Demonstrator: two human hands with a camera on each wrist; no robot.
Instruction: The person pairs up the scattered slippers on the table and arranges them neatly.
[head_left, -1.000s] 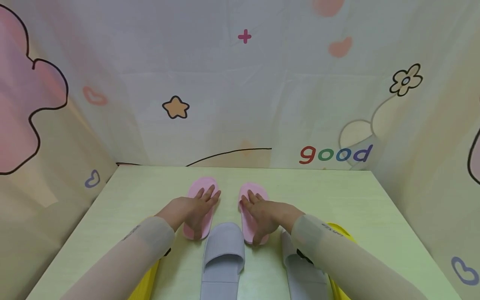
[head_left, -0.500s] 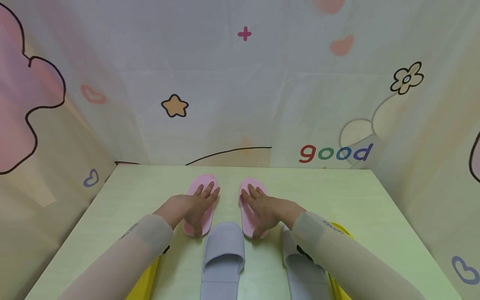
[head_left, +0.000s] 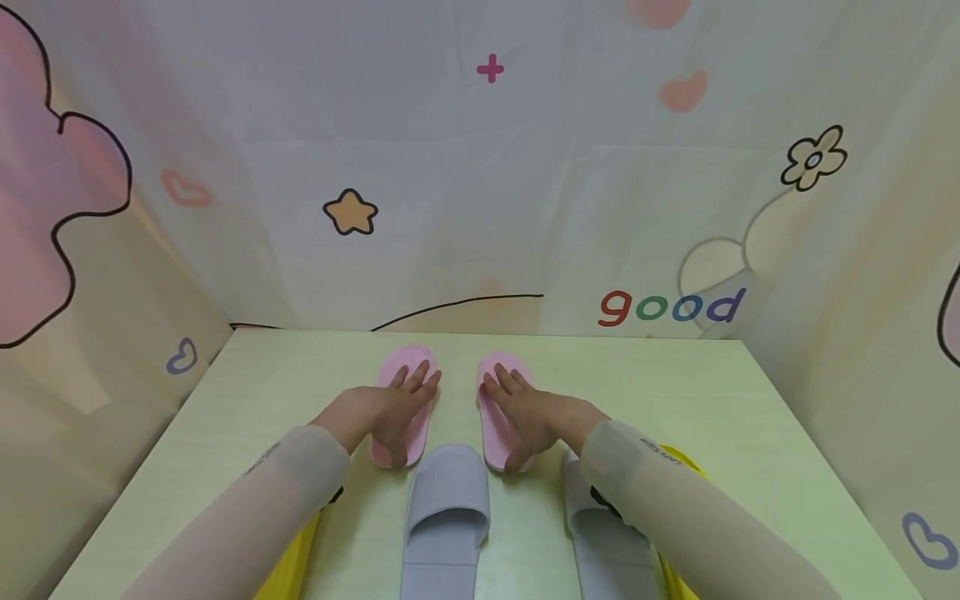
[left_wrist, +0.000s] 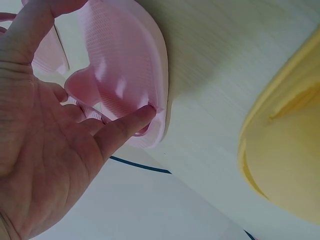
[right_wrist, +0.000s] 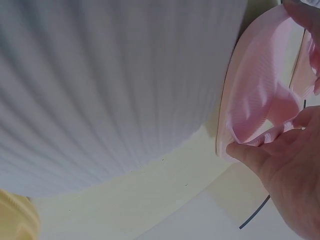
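Note:
My left hand (head_left: pixel 390 412) lies over the left pink slipper (head_left: pixel 408 354), fingers spread straight across its strap and thumb at the heel end. Seen from the left wrist, a fingertip (left_wrist: pixel 147 116) presses at the edge of the strap. My right hand (head_left: pixel 536 417) mirrors this on the right pink slipper (head_left: pixel 491 425), with its thumb at the heel and its fingers forward along the strap. In the right wrist view a fingertip (right_wrist: pixel 237 150) touches the strap's edge. Both slippers lie flat side by side, toes toward the back, partly hidden under the hands.
Nearer to me stand two grey ribbed slippers, one (head_left: pixel 450 483) in the middle and one (head_left: pixel 611 554) partly under my right forearm. Yellow slippers (head_left: pixel 288 567) show beside each forearm, mostly covered. A printed cloth (head_left: pixel 420 108) closes off the table's (head_left: pixel 645 375) back and sides.
Both pink slippers have slid slightly away toward the back of the table, with my hands moving along on them. The grey slippers have stayed in place.

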